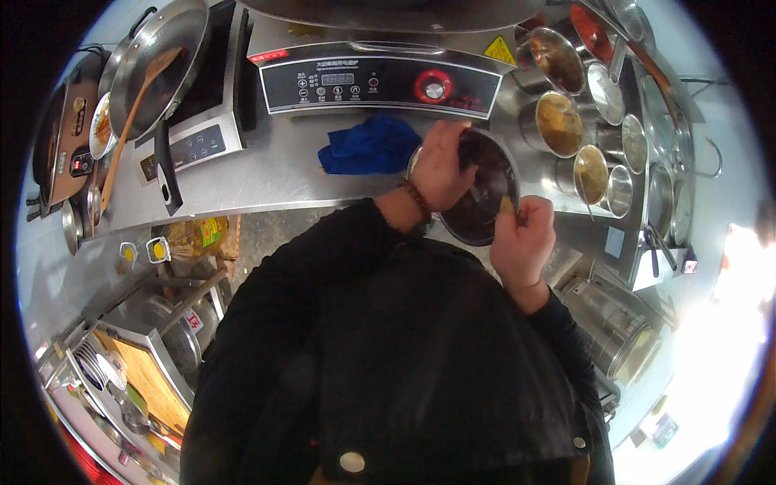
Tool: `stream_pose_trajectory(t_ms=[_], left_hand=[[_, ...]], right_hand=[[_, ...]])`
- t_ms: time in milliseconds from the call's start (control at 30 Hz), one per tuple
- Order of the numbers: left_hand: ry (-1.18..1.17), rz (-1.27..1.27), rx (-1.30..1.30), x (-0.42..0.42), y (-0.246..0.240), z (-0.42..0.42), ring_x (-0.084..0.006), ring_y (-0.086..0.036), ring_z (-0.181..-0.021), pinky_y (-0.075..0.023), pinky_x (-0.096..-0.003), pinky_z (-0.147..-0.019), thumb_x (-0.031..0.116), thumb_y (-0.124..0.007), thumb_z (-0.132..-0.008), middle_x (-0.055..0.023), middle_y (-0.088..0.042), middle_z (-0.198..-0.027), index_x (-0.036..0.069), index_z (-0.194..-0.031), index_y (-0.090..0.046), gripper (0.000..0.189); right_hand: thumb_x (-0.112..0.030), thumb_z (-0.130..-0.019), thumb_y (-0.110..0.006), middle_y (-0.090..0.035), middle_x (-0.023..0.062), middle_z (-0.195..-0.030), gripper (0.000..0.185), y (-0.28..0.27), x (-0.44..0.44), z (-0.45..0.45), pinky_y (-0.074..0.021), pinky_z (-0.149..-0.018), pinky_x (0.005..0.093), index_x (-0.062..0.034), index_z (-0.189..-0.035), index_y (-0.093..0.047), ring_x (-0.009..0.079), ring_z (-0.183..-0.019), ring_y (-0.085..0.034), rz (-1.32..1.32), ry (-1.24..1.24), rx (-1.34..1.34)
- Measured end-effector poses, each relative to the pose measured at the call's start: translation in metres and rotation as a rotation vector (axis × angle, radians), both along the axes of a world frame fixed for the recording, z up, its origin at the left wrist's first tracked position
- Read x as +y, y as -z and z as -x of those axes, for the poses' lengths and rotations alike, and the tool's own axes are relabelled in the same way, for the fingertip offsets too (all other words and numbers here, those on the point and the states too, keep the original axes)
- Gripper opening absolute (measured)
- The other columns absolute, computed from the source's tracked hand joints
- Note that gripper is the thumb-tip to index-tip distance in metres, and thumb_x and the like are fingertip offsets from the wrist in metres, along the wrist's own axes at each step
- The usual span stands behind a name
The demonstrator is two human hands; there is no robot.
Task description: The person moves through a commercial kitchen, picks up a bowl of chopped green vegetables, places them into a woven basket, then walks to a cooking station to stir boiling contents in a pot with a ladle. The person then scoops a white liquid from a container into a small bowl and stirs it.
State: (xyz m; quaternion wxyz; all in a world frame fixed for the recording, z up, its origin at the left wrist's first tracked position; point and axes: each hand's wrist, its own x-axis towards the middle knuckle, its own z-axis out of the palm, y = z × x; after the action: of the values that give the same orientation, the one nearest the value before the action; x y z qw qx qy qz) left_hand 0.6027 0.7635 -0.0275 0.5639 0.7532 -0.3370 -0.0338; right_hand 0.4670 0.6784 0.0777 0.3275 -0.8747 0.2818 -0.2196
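Observation:
A round, dark-lined metal vessel (pixel 485 179) is tilted over the front edge of the steel counter, its open mouth facing up at me. My left hand (pixel 444 167) lies across its left side, with the fingers at the far rim and the thumb reaching over the dark inside. At the near right rim, my right hand (pixel 524 239) pinches a small yellowish piece (pixel 505 207), too small to identify. Left of the vessel, a crumpled blue cloth (pixel 370 147) lies on the counter. The vessel's underside and the tips of several fingers are hidden.
Behind the cloth stands an induction cooker with a control panel (pixel 382 85). On the left, a wok (pixel 160 66) holds a wooden spatula (pixel 136 109) beside another cooktop (pixel 191 148). Several steel pots of sauce (pixel 559 124) line the right. An oil jug (pixel 194 237) sits below the counter.

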Motion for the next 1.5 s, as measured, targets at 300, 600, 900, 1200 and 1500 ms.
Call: stream_pose_trajectory(t_ms=[300, 600, 900, 1200, 1500], left_hand=[[0.037, 0.031, -0.028, -0.005, 0.007, -0.003, -0.0457, -0.049, -0.115, -0.042, -0.0497, -0.102, 0.001, -0.069, -0.072, -0.0255, -0.051, -0.123, 0.001, -0.134, -0.042, 0.068], [0.032, 0.05, -0.107, -0.012, 0.014, 0.0, -0.0444, -0.051, -0.115, -0.0439, -0.0484, -0.101, 0.0, -0.071, -0.072, -0.0245, -0.052, -0.124, 0.0, -0.136, -0.042, 0.07], [0.102, 0.045, 0.008, -0.004, 0.0, 0.002, -0.0455, -0.052, -0.115, -0.047, -0.0478, -0.098, -0.001, -0.074, -0.069, -0.0244, -0.05, -0.125, 0.002, -0.14, -0.039, 0.08], [0.1, 0.007, 0.018, 0.003, -0.001, 0.011, -0.0455, -0.052, -0.116, -0.0464, -0.0471, -0.1, 0.009, -0.082, -0.066, -0.025, -0.044, -0.131, 0.002, -0.147, -0.028, 0.098], [0.078, -0.065, 0.034, -0.002, 0.011, 0.01, -0.0455, -0.05, -0.12, -0.0452, -0.0458, -0.103, 0.007, -0.08, -0.067, -0.0253, -0.043, -0.134, 0.001, -0.15, -0.025, 0.099]], right_hand=[[-0.01, -0.087, -0.072, -0.054, 0.0063, -0.069, 0.018, 0.001, 0.002, 0.002, -0.0441, -0.055, 0.0331, -0.0053, -0.092, -0.055, 0.018, -0.057, -0.052, 0.044, -0.007, -0.018], [-0.008, -0.085, -0.07, -0.054, 0.0067, -0.067, 0.016, 0.004, 0.0, 0.007, -0.0441, -0.054, 0.0338, -0.0054, -0.09, -0.055, 0.0199, -0.055, -0.051, 0.04, 0.024, -0.007], [-0.007, -0.085, -0.071, -0.053, 0.0063, -0.066, 0.017, 0.003, -0.003, 0.007, -0.0436, -0.053, 0.0325, -0.0052, -0.091, -0.055, 0.0185, -0.055, -0.051, 0.029, 0.026, -0.033], [-0.009, -0.085, -0.07, -0.053, 0.0071, -0.067, 0.017, 0.001, -0.006, 0.007, -0.044, -0.054, 0.0343, -0.0058, -0.09, -0.055, 0.0206, -0.056, -0.053, 0.066, 0.038, 0.0], [-0.008, -0.084, -0.07, -0.054, 0.0068, -0.068, 0.016, 0.003, -0.002, 0.005, -0.0442, -0.054, 0.034, -0.006, -0.09, -0.055, 0.0199, -0.056, -0.052, 0.044, 0.039, 0.011]])
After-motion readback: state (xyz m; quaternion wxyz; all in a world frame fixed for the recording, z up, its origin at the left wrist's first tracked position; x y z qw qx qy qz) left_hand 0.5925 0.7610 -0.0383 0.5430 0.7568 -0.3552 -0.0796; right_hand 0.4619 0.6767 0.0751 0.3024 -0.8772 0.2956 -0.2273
